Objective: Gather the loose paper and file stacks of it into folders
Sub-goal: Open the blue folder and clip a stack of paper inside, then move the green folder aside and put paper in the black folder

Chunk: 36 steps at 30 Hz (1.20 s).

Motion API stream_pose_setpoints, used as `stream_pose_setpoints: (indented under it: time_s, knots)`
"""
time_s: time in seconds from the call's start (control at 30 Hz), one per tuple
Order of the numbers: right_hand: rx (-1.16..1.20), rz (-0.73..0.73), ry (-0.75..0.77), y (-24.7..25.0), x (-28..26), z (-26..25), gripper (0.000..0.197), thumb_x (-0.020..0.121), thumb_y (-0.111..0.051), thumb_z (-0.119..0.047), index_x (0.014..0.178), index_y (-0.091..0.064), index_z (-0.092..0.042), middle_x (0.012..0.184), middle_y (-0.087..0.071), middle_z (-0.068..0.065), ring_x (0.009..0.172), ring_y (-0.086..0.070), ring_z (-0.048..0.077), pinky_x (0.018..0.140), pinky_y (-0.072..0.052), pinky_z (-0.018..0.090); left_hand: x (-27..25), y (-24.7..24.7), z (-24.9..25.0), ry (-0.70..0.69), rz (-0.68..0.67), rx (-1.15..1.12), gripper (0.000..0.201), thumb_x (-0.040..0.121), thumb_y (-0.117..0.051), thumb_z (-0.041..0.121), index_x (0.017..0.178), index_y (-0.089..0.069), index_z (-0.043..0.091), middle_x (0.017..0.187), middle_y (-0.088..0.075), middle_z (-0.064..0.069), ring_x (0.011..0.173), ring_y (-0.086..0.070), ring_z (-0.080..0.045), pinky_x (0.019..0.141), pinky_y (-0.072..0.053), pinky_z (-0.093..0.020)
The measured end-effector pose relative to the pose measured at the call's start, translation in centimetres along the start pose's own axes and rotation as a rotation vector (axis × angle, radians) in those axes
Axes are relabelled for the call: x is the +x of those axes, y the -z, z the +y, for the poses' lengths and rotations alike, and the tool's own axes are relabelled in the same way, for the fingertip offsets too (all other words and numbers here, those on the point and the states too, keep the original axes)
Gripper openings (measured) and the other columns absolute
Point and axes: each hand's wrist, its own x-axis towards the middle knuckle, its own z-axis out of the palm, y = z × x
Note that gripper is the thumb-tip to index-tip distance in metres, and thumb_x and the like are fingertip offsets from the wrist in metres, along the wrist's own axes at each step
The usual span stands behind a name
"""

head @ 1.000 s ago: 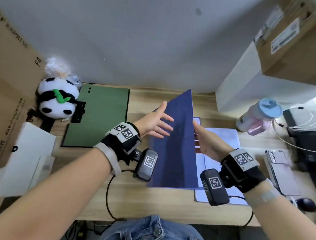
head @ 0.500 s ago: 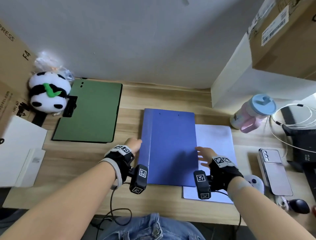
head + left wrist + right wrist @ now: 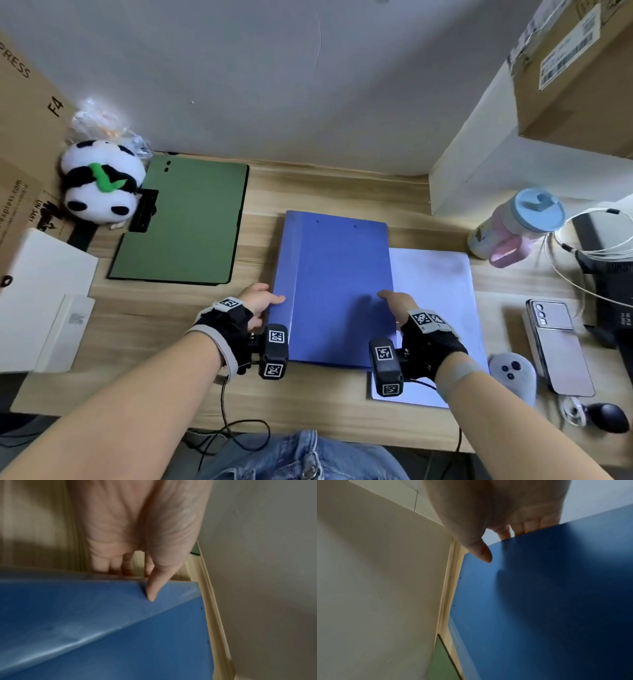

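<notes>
The blue folder [image 3: 335, 291] lies closed and flat in the middle of the wooden desk [image 3: 154, 329]. My left hand [image 3: 262, 301] holds its left edge, thumb [image 3: 151, 592] on top and fingers tucked under the edge. At the right edge, my right hand [image 3: 394, 303] has its thumb [image 3: 485, 555] over the cover and its fingers behind the edge. A stack of white paper [image 3: 435, 291] lies beside the folder on the right, partly beneath it. A closed green folder [image 3: 185, 219] rests at the back left.
A panda plush [image 3: 99, 181] and white boxes [image 3: 41, 284] sit at the left. On the right are a pastel bottle [image 3: 513, 229], a phone [image 3: 558, 349], a small controller [image 3: 512, 373], white cables [image 3: 582, 253] and stacked boxes [image 3: 513, 144]. The wall is close behind.
The blue cover, held upright a second ago, has come down shut. Both hands have dropped to the folder's side edges, and the right thumb now lies on the cover.
</notes>
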Motion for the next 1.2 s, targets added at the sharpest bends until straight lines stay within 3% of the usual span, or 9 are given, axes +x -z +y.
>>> stream_pose_setpoints:
  time_s: [0.13,0.3,0.33,0.4,0.53,0.67,0.83,1.03,1.2]
  knots:
    - [0.093,0.08,0.138,-1.6,-0.3,-2.0,0.037,0.094,-0.048,-0.013,0.124,-0.052,0.007,0.132,-0.054,0.02,0.097,-0.044,0.021,0.081,-0.031,0.026,-0.5,1.1,1.9,-0.122,0.041,-0.162,0.06,0.09,-0.055,-0.004,0.144,-0.031,0.004,0.138,-0.051,-0.019,0.117,-0.055,-0.03,0.096,-0.043,-0.041]
    - [0.183,0.096,0.222,-3.3,0.3,-5.2,0.024,0.092,-0.046,-0.009,0.111,-0.057,0.001,0.103,-0.054,0.009,0.091,-0.043,0.018,0.071,-0.033,0.026,0.5,2.4,4.6,-0.246,0.119,-0.057,0.035,0.095,-0.047,0.0,0.129,-0.05,-0.006,0.122,-0.06,-0.015,0.085,-0.059,-0.024,0.081,-0.048,-0.035]
    - [0.197,0.1,0.238,-3.6,0.5,-5.7,0.025,0.091,-0.046,-0.007,0.112,-0.057,0.002,0.1,-0.053,0.006,0.09,-0.044,0.018,0.068,-0.035,0.026,0.8,2.7,5.0,-0.256,0.126,-0.031,0.035,0.095,-0.046,0.002,0.129,-0.051,-0.005,0.123,-0.06,-0.014,0.088,-0.06,-0.025,0.085,-0.049,-0.037]
    - [0.222,0.105,0.245,-4.2,1.0,-7.0,0.034,0.09,-0.047,-0.008,0.123,-0.053,0.0,0.106,-0.054,0.004,0.094,-0.044,0.017,0.078,-0.038,0.027,1.3,3.3,6.0,-0.26,0.151,0.017,0.041,0.096,-0.046,0.005,0.136,-0.045,-0.003,0.133,-0.055,-0.014,0.108,-0.057,-0.025,0.1,-0.043,-0.035]
    - [0.209,0.118,0.218,-4.8,2.3,-9.1,0.051,0.09,-0.049,-0.014,0.139,-0.04,-0.006,0.139,-0.05,0.01,0.104,-0.043,0.016,0.09,-0.031,0.026,2.4,3.8,7.4,-0.244,0.151,0.047,0.053,0.094,-0.049,0.008,0.144,-0.033,0.0,0.135,-0.054,-0.01,0.126,-0.048,-0.024,0.11,-0.036,-0.032]
    - [0.183,0.139,0.186,-5.3,3.7,-10.7,0.051,0.091,-0.05,-0.013,0.14,-0.038,-0.006,0.143,-0.045,0.01,0.129,-0.044,0.026,0.105,-0.031,0.029,3.7,3.9,8.8,-0.232,0.149,0.073,0.054,0.095,-0.049,0.01,0.145,-0.031,0.001,0.131,-0.049,-0.01,0.121,-0.046,-0.022,0.093,-0.042,-0.025]
    - [0.103,0.146,0.174,-5.7,5.2,-11.5,0.053,0.094,-0.046,-0.011,0.144,-0.031,-0.007,0.144,-0.044,0.011,0.133,-0.041,0.028,0.107,-0.03,0.03,5.0,3.8,9.2,-0.242,0.119,0.174,0.061,0.095,-0.048,0.011,0.15,-0.021,0.007,0.157,-0.025,-0.009,0.144,-0.029,-0.024,0.115,-0.025,-0.033]
    - [-0.028,0.159,0.138,-6.3,5.5,-11.5,0.055,0.092,-0.048,-0.017,0.144,-0.031,-0.009,0.145,-0.041,0.012,0.132,-0.039,0.032,0.109,-0.031,0.036,5.9,4.3,9.0,-0.267,0.105,0.242,0.06,0.095,-0.047,0.011,0.15,-0.022,0.009,0.157,-0.024,-0.009,0.144,-0.029,-0.023,0.115,-0.025,-0.032]
    - [-0.097,0.368,0.236,-8.1,4.2,-11.9,0.049,0.092,-0.046,-0.016,0.139,-0.039,-0.01,0.145,-0.039,0.011,0.13,-0.041,0.032,0.104,-0.034,0.036,5.8,6.1,9.1,-0.317,0.21,0.283,0.051,0.093,-0.047,0.005,0.143,-0.038,0.007,0.145,-0.044,-0.015,0.124,-0.05,-0.026,0.101,-0.038,-0.028]
